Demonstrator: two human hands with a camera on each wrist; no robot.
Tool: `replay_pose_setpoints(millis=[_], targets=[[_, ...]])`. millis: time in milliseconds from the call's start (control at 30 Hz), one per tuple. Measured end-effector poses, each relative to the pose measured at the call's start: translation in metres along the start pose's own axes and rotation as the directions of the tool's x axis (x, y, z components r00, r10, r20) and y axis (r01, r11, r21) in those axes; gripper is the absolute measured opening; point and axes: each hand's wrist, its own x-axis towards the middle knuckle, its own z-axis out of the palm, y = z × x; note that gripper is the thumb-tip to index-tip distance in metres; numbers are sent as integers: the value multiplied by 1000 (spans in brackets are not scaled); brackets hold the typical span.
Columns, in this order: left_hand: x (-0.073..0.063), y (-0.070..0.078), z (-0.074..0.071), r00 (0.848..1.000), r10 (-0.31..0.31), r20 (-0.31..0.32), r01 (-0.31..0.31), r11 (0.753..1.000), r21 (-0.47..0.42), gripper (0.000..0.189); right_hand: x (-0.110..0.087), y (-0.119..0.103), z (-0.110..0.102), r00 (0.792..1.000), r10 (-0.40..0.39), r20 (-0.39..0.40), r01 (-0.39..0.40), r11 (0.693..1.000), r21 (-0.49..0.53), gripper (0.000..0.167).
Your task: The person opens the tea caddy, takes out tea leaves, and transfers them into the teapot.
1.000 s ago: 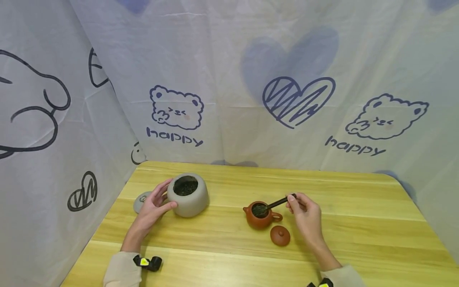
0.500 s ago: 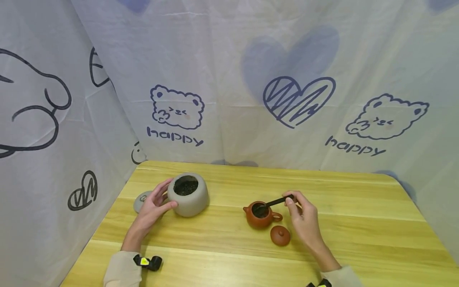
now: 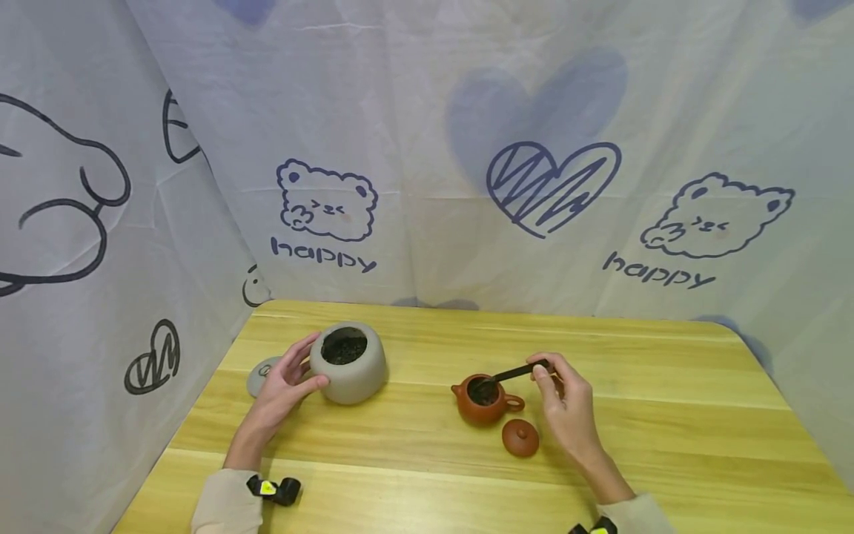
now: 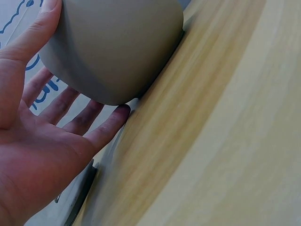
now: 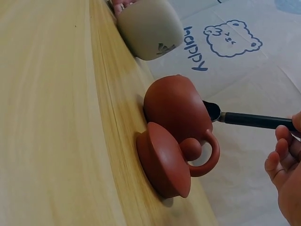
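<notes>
"What's furthest left?"

"A grey lid (image 3: 257, 378) on the table (image 3: 400, 460), then the left hand (image 3: 282, 386), thumb and fingers curved round the side of a grey jar (image 3: 350, 382) holding dark leaves (image 3: 344, 348)."

"And on the right?"

"An uncovered red teapot (image 3: 479, 412), its red lid (image 3: 520, 440) just beside it. A black scoop (image 3: 519, 371) slants into the teapot's mouth, how deep I can't quite tell, its other end pinched in the right hand (image 3: 568, 404)."

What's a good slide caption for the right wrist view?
Right fingers hold a scoop at the open teapot, lid alongside, jar beyond.
</notes>
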Motion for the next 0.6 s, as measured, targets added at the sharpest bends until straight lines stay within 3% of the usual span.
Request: replay_pose_setpoints(millis=[267,433,600], targets=[[-1,2,1,1000,-10,0,10,1000,-1,77,-5,30,-2,980,190,-60,-184,978,94,12],[-2,3,1,1000,-8,-2,8,1000,2,77,-3,31,-4,973,222,-54,-208,959,193,17],[-2,2,0,1000,-8,-3,8,1000,5,78,0,28,-2,974,223,-45,-208,952,226,21]])
